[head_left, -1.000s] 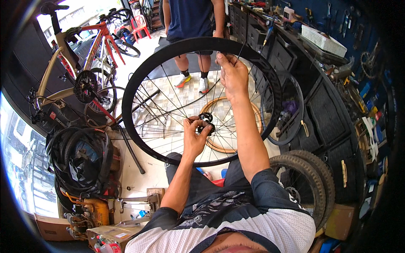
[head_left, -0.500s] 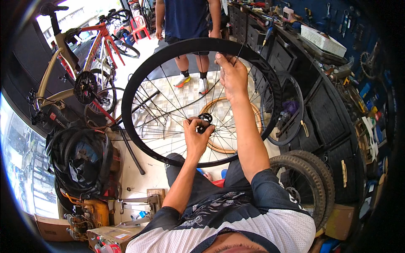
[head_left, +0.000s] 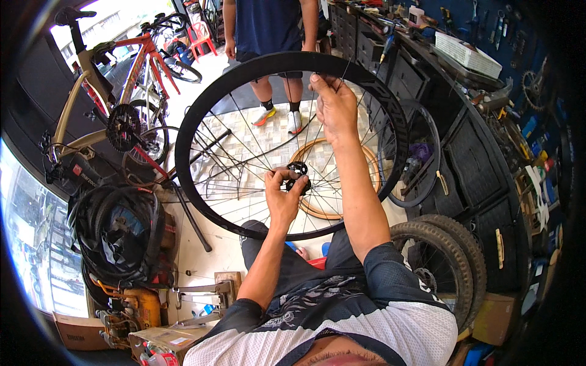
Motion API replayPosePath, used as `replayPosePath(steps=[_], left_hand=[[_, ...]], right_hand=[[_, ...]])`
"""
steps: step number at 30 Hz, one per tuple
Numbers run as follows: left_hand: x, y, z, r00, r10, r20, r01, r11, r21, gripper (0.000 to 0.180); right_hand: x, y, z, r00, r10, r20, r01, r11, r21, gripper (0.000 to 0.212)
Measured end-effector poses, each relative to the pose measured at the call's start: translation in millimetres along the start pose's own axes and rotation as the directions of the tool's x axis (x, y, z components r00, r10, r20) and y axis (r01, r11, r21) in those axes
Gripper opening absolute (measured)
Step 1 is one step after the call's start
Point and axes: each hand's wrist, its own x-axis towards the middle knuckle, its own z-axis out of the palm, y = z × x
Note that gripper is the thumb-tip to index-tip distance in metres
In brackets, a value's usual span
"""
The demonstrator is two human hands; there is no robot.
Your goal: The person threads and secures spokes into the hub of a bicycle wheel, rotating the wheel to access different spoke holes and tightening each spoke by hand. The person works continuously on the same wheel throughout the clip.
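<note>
A black bicycle wheel rim (head_left: 184, 146) stands in front of me, thin dark spokes running between it and a black hub (head_left: 298, 167). At the hub's near side, the thumb and fingers of my left hand (head_left: 282, 198) are pinched together, gripping the hub's edge where the spokes enter. My right hand (head_left: 337, 113) reaches up through the wheel to the inside of the rim's far right part. Its thumb and fingertips close on a spoke near the rim; the exact contact is partly hidden by the fingers.
Beyond the wheel stands a person in a navy shirt (head_left: 268, 27). Bicycles, including one with an orange-red frame (head_left: 137, 58), lean at left above bundled black tyres (head_left: 82, 213). A tan-rimmed hoop (head_left: 317, 215) lies on the floor. Black drawers (head_left: 470, 161) and knobby tyres (head_left: 455, 244) line the right.
Very little differs. My left fingers have shifted slightly at the hub, and the wheel's top edge sits a touch higher. My right hand stays in nearly the same place at the rim.
</note>
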Motion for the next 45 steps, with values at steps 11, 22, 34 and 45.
replayPosePath(steps=[11, 22, 34, 45], left_hand=[[1.1, -4.3, -5.1, 0.999, -0.021, 0.035, 0.021, 1.000, -0.006, 0.024], [0.4, -8.2, -7.5, 0.993, 0.068, 0.094, -0.074, 0.995, 0.065, 0.021], [3.6, -16.7, -24.3, 0.963, 0.104, 0.249, -0.126, 0.989, 0.074, 0.018], [19.3, -34.7, -23.9, 1.000, -0.030, 0.007, 0.030, 0.983, -0.180, 0.032]], right_hand=[[1.7, -3.9, -2.9, 0.997, 0.079, -0.015, -0.079, 0.996, -0.043, 0.024], [-2.2, -6.2, 3.4, 0.998, 0.055, -0.009, -0.055, 0.998, -0.007, 0.021], [-52.2, 23.3, -22.2, 0.987, -0.088, 0.134, 0.148, 0.822, -0.549, 0.027], [-93.2, -15.6, -29.1, 0.962, -0.144, 0.233, 0.257, 0.766, -0.589, 0.041]])
